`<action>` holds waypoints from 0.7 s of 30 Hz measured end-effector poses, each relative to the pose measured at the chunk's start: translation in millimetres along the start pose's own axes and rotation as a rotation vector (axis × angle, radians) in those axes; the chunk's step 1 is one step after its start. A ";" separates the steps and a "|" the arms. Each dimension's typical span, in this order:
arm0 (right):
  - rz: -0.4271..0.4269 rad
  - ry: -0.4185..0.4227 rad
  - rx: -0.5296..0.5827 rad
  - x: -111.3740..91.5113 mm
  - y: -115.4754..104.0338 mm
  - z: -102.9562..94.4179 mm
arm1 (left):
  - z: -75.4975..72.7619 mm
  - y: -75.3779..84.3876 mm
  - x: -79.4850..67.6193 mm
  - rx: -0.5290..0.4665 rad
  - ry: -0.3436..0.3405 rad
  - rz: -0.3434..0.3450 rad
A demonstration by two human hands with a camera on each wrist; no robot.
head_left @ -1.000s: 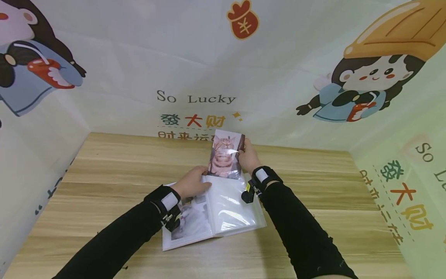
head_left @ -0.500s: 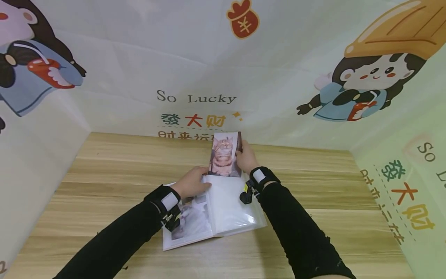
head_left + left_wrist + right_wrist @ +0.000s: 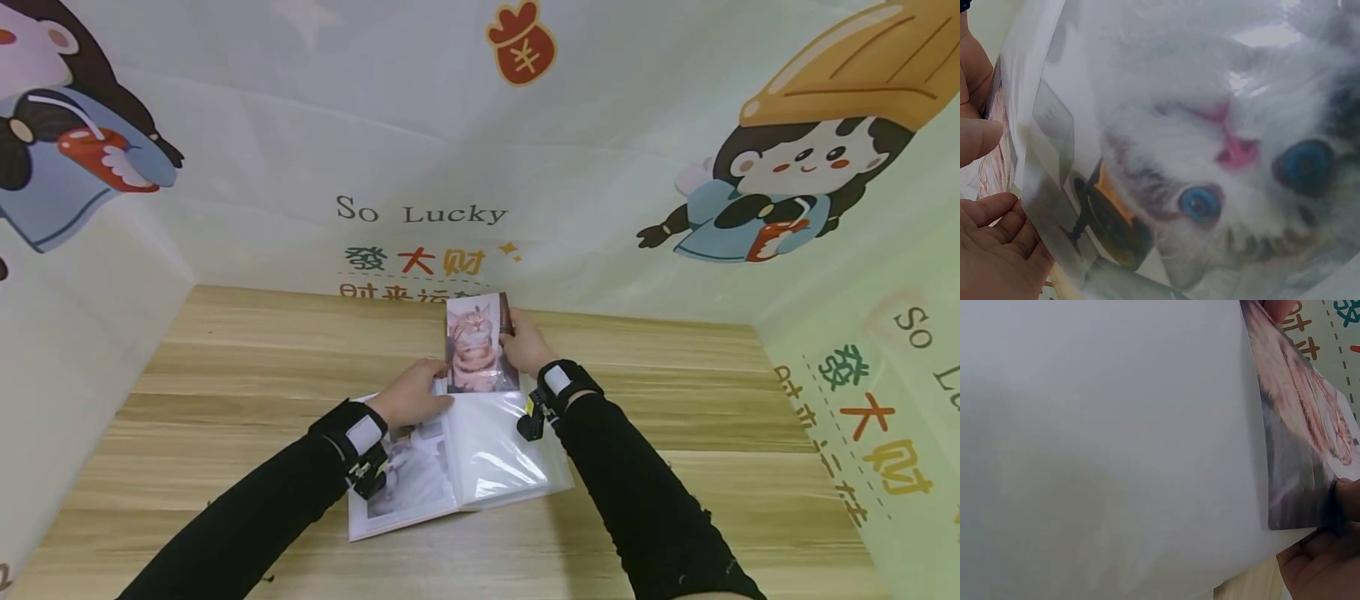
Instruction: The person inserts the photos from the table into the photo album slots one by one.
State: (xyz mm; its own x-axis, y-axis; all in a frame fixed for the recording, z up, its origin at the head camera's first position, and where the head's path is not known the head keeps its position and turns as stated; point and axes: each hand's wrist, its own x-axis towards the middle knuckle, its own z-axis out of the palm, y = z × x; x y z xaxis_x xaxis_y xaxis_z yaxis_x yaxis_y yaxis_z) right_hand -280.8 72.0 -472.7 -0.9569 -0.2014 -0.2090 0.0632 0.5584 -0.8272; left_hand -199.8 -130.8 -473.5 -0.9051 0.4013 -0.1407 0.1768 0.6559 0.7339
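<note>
A photo album (image 3: 495,450) lies spread on the table. Its left page bears a photo of a white cat (image 3: 408,479) with blue eyes, which fills much of the left wrist view. The right page is a glossy white sleeve. My right hand (image 3: 528,343) pinches a photo of an orange cat (image 3: 474,346) by its right edge, thumb in front. The photo's lower edge meets the top of the right page. My left hand (image 3: 411,392) grips the album's top near the fold, its thumb on the page, its fingers beside the photo's lower left corner.
The wooden table (image 3: 675,400) extends around the album on all sides. Behind it stands a pale printed backdrop (image 3: 420,150) with cartoon figures and lettering, its side panels folding in at left and right.
The orange cat photo has shifted left and down, toward the top of the right page, with my right hand moving slightly left. My left hand and the album have stayed nearly still.
</note>
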 end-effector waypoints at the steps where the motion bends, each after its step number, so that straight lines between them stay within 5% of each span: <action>1: 0.005 -0.016 0.008 -0.1 0.3 0.1 | 0.3 -0.5 -0.2 0.000 0.000 0.002; 16: 0.045 -0.227 -0.024 -11.9 6.5 -4.9 | 3.5 -2.6 -3.0 -0.014 0.011 -0.014; 21: 0.053 -0.270 -0.063 -15.0 6.3 -7.1 | 3.2 -6.0 -2.2 -0.116 0.041 -0.026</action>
State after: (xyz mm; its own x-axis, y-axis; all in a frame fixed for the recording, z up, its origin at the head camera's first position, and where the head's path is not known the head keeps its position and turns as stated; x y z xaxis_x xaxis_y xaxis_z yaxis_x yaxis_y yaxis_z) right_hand -268.1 84.3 -471.1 -0.8421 -0.3730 -0.3894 0.0851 0.6212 -0.7790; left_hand -197.6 -133.5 -479.7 -0.9241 0.3574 -0.1352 0.1095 0.5866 0.8024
